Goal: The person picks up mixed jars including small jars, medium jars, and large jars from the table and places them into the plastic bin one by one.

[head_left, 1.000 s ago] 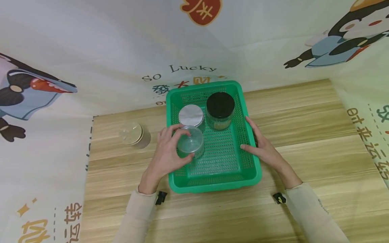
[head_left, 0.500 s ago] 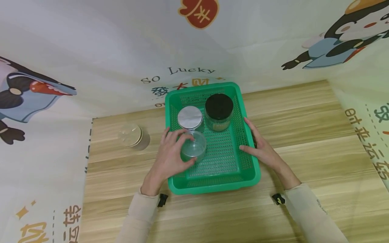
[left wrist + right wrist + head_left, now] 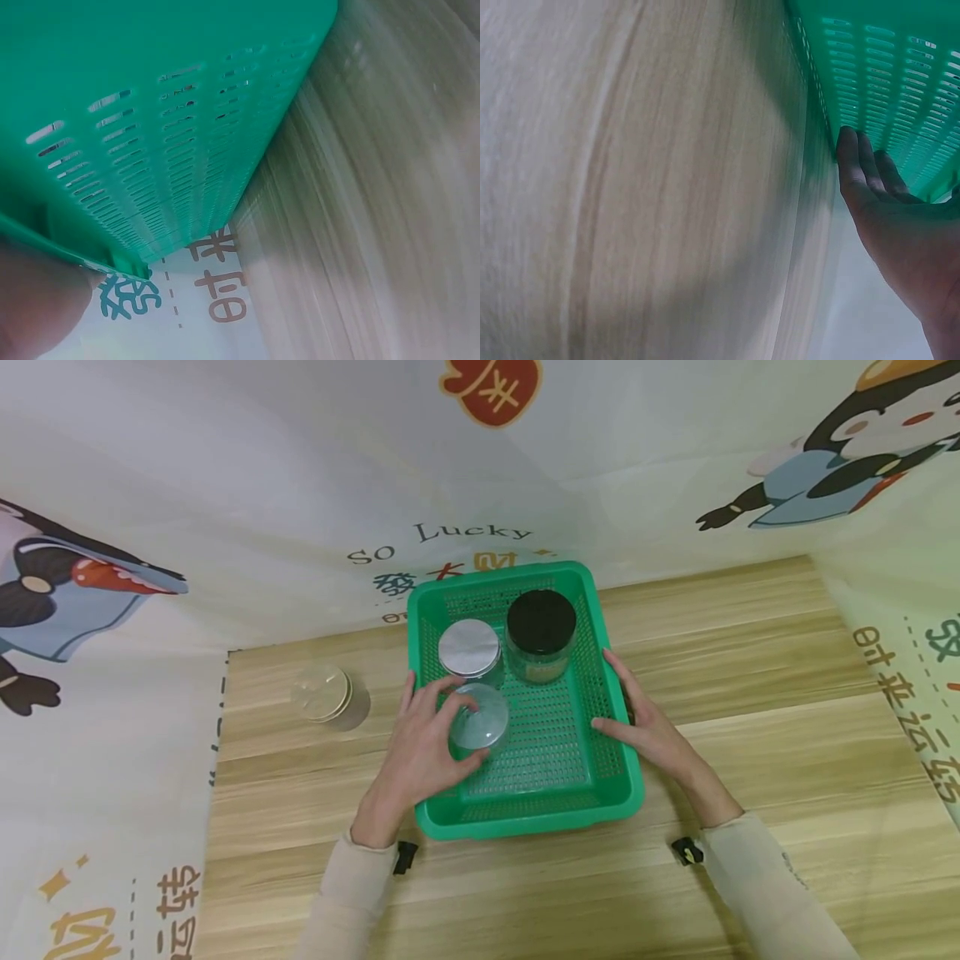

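In the head view a green plastic basket (image 3: 525, 822) with perforated walls sits on the wooden table. My left hand (image 3: 422, 745) reaches over its left side and holds a clear round jar (image 3: 483, 727) by its upper edge, thumb in front and fingers behind. Behind that jar stands a jar with a silver lid (image 3: 470, 648), and to the right of it a jar with a black lid (image 3: 542, 622). The basket's right wall is gripped by my right hand (image 3: 651, 737), thumb inside the rim. In the right wrist view the fingers (image 3: 866, 166) lie against the outer wall.
Left of the basket, a jar with a pale gold lid (image 3: 324, 693) stands on the wooden table (image 3: 735, 660). A printed cloth wall (image 3: 300, 485) rises behind the table and along both sides.
My left hand has shifted slightly right and toward me with the clear jar, which now sits a little farther from the silver-lidded one. My right hand keeps its hold on the basket.
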`<state>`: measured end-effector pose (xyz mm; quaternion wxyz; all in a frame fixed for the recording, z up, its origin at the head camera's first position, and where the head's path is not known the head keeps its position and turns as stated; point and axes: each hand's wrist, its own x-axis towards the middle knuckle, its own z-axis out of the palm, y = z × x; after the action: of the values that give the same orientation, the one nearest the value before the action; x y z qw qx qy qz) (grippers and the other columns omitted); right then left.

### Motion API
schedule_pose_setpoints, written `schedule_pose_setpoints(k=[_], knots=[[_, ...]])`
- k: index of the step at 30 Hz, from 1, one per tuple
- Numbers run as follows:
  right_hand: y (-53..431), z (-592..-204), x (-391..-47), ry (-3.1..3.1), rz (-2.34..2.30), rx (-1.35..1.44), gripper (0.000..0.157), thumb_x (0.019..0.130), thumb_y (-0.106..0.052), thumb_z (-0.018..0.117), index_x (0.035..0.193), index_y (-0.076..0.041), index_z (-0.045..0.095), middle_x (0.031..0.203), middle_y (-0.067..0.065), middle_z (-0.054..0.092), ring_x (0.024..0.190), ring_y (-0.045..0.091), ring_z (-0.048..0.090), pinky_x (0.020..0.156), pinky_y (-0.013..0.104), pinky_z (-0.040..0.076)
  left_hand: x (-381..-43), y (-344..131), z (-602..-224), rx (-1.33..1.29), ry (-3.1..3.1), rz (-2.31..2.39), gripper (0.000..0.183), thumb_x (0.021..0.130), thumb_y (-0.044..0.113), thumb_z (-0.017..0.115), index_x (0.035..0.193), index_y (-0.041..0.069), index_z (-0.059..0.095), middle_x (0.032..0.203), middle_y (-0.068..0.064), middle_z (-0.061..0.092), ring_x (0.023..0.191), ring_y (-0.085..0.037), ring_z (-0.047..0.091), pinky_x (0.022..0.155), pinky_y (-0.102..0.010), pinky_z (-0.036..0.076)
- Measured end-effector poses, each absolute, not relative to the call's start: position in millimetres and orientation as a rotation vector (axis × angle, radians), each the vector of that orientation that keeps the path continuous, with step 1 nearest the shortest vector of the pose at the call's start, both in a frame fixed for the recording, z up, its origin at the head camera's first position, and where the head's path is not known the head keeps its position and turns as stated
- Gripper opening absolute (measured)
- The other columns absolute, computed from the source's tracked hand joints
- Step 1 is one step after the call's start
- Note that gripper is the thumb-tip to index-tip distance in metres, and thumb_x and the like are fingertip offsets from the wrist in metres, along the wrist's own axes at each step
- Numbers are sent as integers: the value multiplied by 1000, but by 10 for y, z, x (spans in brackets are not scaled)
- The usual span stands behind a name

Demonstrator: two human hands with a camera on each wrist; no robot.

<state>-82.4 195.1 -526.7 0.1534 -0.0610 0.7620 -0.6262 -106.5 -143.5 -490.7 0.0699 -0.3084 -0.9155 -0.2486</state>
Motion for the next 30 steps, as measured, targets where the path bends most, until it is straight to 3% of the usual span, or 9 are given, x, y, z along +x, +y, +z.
schedule_pose_setpoints(k=[4, 11, 19, 26, 30], knots=[[1946, -5267, -827, 2186, -1795, -173, 89, 95, -20, 66, 155, -51, 8, 164, 5, 15, 140, 37, 32, 104, 63, 34, -1048, -1440, -4921, -899, -2720, -838, 54, 69, 38, 87, 109, 17, 58, 139, -11, 50, 132, -31, 43, 117, -59, 9], [1952, -5278, -820, 2184, -1794, -156, 88, 96, -21, 65, 155, -51, 8, 163, 7, 17, 139, 37, 35, 103, 62, 36, -1057, -1492, -4913, -846, -2598, -1084, 53, 75, 26, 84, 117, 4, 60, 133, -12, 55, 128, -32, 46, 119, -52, 12], [1962, -5272, -823, 2198, -1788, -148, 89, 95, -21, 66, 155, -51, 8, 164, 6, 17, 138, 37, 35, 103, 63, 36, -1099, -1595, -4894, -831, -2533, -1101, 49, 77, 25, 81, 118, 5, 62, 131, -12, 57, 127, -32, 47, 118, -50, 19], [1960, -5261, -821, 2205, -1785, -144, 88, 95, -21, 66, 155, -51, 9, 163, 7, 20, 138, 37, 35, 103, 62, 36, -1126, -1714, -4884, -787, -2557, -1080, 46, 82, 34, 74, 119, 8, 63, 135, -10, 55, 127, -30, 46, 107, -45, 35], [1945, -5256, -816, 2195, -1797, -150, 88, 95, -20, 66, 155, -50, 9, 162, 8, 20, 137, 37, 36, 102, 62, 36, -1173, -1773, -4880, -756, -2515, -1060, 49, 83, 37, 71, 121, 8, 63, 136, -13, 54, 128, -31, 46, 107, -48, 35]])
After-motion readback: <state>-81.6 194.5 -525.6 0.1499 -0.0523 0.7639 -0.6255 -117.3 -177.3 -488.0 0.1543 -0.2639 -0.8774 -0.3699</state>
